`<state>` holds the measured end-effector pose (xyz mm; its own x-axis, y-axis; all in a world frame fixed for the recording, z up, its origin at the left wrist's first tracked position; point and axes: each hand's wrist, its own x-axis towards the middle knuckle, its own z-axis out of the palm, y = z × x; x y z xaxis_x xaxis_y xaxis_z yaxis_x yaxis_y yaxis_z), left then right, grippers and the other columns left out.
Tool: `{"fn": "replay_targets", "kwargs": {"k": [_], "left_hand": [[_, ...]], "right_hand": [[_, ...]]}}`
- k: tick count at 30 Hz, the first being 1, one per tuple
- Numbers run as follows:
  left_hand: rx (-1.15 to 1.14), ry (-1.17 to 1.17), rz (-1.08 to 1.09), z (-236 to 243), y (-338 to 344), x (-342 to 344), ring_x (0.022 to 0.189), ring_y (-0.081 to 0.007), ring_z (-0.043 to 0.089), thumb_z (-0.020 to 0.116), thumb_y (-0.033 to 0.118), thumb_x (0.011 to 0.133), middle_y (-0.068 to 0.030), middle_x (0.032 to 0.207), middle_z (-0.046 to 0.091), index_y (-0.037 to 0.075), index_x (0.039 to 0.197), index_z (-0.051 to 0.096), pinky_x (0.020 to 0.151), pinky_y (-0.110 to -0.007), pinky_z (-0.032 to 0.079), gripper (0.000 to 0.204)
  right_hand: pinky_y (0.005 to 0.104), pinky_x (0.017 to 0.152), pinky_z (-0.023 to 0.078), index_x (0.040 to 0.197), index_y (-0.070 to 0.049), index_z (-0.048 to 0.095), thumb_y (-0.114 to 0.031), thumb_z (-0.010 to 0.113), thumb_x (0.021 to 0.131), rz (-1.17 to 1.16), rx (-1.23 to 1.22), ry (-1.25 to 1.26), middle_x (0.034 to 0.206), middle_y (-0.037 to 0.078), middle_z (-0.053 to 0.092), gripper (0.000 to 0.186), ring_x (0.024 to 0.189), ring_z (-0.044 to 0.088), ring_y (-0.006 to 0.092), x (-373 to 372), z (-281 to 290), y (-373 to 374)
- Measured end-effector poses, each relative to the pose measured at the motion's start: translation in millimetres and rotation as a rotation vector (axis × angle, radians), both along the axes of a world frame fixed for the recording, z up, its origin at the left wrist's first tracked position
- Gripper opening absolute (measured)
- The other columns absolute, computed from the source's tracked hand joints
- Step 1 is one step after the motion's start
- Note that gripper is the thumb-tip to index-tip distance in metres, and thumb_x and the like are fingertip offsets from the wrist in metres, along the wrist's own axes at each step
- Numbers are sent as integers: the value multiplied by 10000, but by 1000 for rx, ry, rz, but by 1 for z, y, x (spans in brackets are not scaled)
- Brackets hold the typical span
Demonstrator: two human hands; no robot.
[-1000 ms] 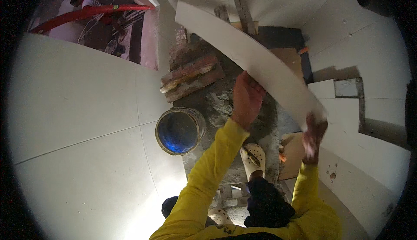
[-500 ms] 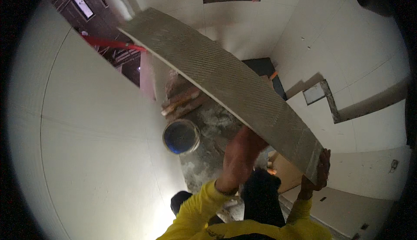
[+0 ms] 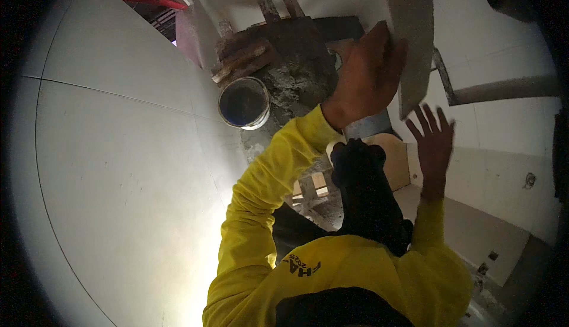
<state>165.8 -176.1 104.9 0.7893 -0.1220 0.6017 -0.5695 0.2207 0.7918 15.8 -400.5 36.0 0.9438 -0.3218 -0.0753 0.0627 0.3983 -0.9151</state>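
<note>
A long tile strip (image 3: 415,37), greyish on the side that shows, stands steeply tilted in front of the right-hand wall, its upper end beyond the picture's top. At its left edge is my left hand (image 3: 366,78), closed with bent fingers against that edge; part of the grip is hidden. My right hand (image 3: 434,146) is open, its fingers spread upward beside the strip's lower end. Whether those fingertips touch the strip I cannot tell.
A round bucket (image 3: 244,103) with dark contents stands on the floor by the large pale wall panel (image 3: 130,149) at left. Beyond it lie mortar-smeared wooden boards (image 3: 252,60) and a heap of wet mortar (image 3: 296,84). The right wall has a cut-out channel (image 3: 504,91).
The tile strip has swung from a slant across the middle to upright at the right, ridged back turned away. My right hand has let go of its near end and spread its fingers.
</note>
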Motion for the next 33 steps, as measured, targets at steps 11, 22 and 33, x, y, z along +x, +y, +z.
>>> {"fn": "replay_targets", "kwargs": {"k": [11,22,33], "left_hand": [[209,-474,27,39,37,-40,1042,-327,622,577,125,931,-268,1183,582,-42,1327,477,810,-400,531,441],[3,394,413,-174,153,3,1125,-294,575,584,193,945,-223,1239,563,-29,1360,445,941,-388,450,491],[15,86,348,-92,195,-22,1209,-260,528,591,261,959,-178,1295,545,-16,1394,412,1072,-377,369,546]], "right_hand": [[399,933,482,1384,31,396,-255,606,932,-157,-1110,208,1256,248,573,575,1068,603,363,5,-24,51],[275,839,487,1216,33,556,-226,553,992,-140,-242,142,1150,83,627,343,952,592,169,-57,-108,-94],[238,546,371,1068,-72,613,-277,616,944,64,-228,315,750,-43,542,240,593,446,88,89,-125,-228]]}}
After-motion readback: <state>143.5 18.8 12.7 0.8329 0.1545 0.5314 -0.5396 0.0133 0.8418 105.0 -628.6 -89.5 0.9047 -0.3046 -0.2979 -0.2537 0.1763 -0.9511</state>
